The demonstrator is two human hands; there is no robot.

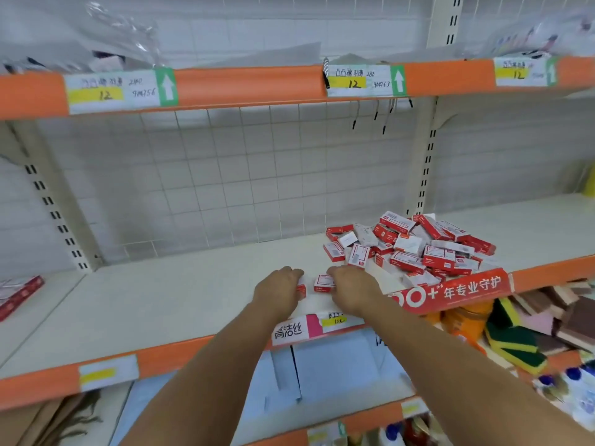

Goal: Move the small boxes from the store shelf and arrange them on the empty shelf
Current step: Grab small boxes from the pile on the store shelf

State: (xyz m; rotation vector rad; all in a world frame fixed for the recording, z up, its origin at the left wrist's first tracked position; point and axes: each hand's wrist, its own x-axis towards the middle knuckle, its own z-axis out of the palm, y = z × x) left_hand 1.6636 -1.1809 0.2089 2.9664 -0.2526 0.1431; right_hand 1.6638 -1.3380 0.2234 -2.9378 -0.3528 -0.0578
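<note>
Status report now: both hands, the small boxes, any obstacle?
Left hand on one small box; right hand on another. Box pile waits right. Nothing blocking.

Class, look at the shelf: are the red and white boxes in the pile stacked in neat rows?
No. The pile is a loose heap, with boxes tilted and overlapping at mixed angles on the shelf.

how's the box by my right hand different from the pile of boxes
The single box lies flat and apart on the bare shelf, at the right hand; the pile is jumbled, boxes tilted and overlapping, untouched. The single box sits nearer the shelf's front edge. Both are red and white.
</note>
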